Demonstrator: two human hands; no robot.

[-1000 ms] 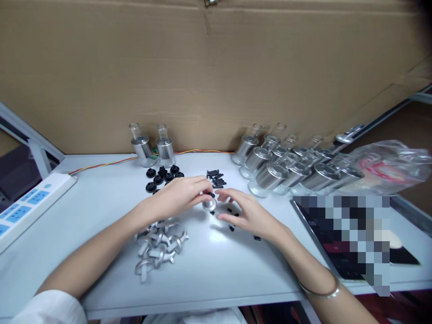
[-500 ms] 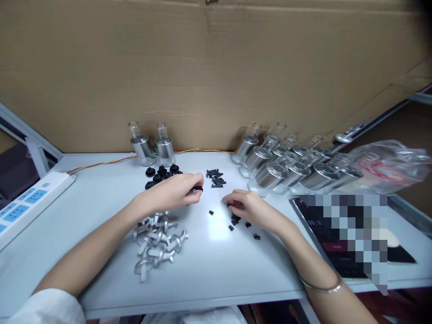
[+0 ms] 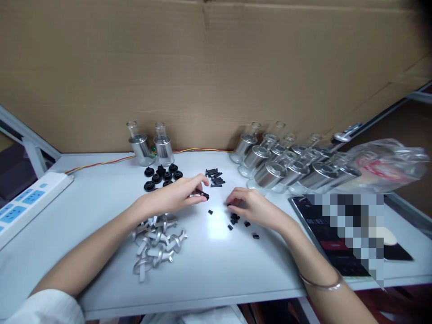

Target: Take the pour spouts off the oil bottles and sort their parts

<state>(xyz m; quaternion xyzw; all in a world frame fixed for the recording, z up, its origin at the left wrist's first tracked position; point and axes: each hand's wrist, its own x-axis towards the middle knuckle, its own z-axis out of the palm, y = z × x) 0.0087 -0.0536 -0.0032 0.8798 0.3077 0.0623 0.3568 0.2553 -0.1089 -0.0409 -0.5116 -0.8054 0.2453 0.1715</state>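
My left hand (image 3: 175,194) is closed around a small silver metal part with a black piece (image 3: 203,195) at its tip, held just above the white table (image 3: 216,265). My right hand (image 3: 254,208) rests fingers-down on a scatter of small black pieces (image 3: 234,219), pinching at one; I cannot see it clearly. A pile of silver metal brackets (image 3: 155,245) lies under my left wrist. Black round rubber caps (image 3: 162,175) sit behind my left hand, and a heap of black pins (image 3: 215,177) lies between the hands, farther back.
Two glass-and-metal bottles (image 3: 150,146) stand at the back left; several more (image 3: 286,164) lie in a cluster at the back right beside a plastic bag (image 3: 388,164). A power strip (image 3: 27,202) lies at left, a dark tablet (image 3: 337,229) at right. A cardboard wall (image 3: 216,67) closes the back.
My left hand has drawn the silver part in from the table centre and now holds it in its fingers. My right hand has moved down onto the scattered black pieces.
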